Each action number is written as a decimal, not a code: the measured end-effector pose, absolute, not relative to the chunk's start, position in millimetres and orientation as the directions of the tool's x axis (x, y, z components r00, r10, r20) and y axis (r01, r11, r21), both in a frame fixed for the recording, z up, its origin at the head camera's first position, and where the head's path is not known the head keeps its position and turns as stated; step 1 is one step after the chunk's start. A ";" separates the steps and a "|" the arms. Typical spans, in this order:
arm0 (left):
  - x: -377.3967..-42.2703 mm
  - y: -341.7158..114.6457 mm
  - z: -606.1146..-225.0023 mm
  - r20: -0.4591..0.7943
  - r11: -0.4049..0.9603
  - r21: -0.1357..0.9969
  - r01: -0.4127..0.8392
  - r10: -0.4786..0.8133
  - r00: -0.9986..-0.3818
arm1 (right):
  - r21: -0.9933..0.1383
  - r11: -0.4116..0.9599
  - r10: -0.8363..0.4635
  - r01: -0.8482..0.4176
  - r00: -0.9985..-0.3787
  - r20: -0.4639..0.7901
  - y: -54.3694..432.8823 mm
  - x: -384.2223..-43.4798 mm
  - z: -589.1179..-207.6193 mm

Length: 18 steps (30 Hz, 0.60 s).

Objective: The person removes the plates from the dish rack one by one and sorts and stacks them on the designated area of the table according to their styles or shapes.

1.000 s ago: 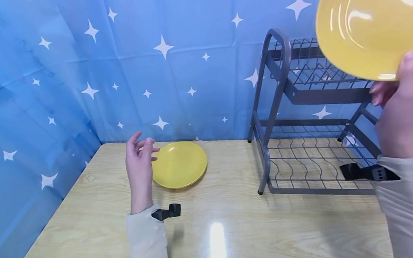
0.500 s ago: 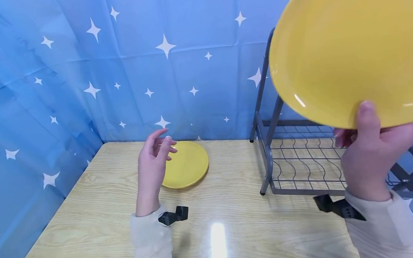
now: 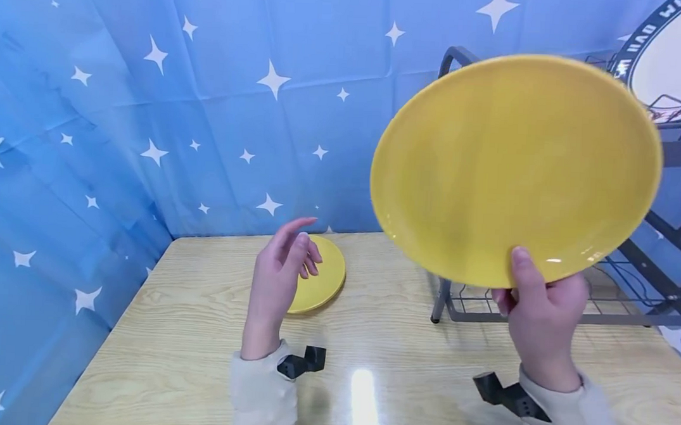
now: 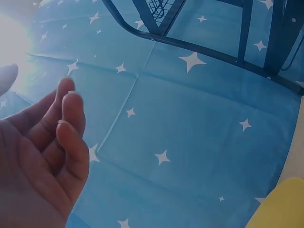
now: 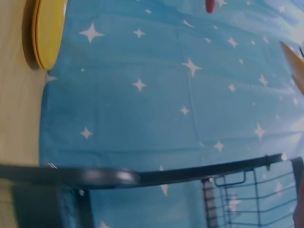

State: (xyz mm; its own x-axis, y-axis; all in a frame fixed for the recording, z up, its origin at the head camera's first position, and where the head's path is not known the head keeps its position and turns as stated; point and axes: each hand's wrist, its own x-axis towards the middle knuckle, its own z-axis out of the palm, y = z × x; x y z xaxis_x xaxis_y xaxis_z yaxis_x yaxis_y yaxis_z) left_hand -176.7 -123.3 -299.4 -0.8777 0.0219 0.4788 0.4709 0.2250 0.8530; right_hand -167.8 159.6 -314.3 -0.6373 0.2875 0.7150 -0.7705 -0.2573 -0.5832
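Observation:
My right hand [image 3: 546, 332] pinches a yellow oval plate [image 3: 508, 163] at its lower rim, thumb on the face towards me. The plate is raised and tilted up in front of the rack; only a sliver of that plate [image 5: 294, 66] enters the right wrist view. My left hand [image 3: 274, 282] hovers with loosely bent fingers and holds nothing. Behind it lies another yellow plate [image 3: 325, 278] on the table, partly covered by the hand. In the right wrist view, doubled edges show on the yellow plates [image 5: 50, 35] lying there, like a stack.
A dark grey two-tier metal rack [image 3: 442, 299] stands at the back right, largely hidden by the raised plate. On its upper tier leans a white disc [image 3: 675, 62] with a dark lettered rim. A blue star-patterned curtain [image 3: 237, 106] hangs behind the wooden table [image 3: 170, 332].
My right hand has brought the yellow plate down and left from the upper right, turning its face towards me. My left hand has drifted right, over the plate on the table.

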 end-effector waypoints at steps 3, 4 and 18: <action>-174.2 -122.9 -298.2 0.479 0.244 0.845 0.476 0.052 -0.876 | -0.628 -0.262 0.237 -0.732 -0.680 0.694 155.7 -166.9 -321.9; -173.7 -123.0 -297.6 0.479 0.250 0.842 0.478 0.062 -0.876 | -0.642 -0.256 0.214 -0.723 -0.690 0.691 155.0 -166.7 -323.1; -186.3 -119.4 -317.4 0.466 0.244 0.841 0.483 0.126 -0.876 | -0.773 0.143 -0.080 -0.618 -0.786 0.613 150.4 -159.8 -329.2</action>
State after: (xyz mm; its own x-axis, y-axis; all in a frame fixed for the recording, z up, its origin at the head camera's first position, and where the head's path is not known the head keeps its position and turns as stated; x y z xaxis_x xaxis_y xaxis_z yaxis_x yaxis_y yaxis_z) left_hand -186.3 -119.4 -317.4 -0.8758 0.1259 0.4660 0.4827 0.2437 0.8412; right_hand -159.8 150.4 -329.2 -0.7860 -0.0801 0.6130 -0.6177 0.1429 -0.7733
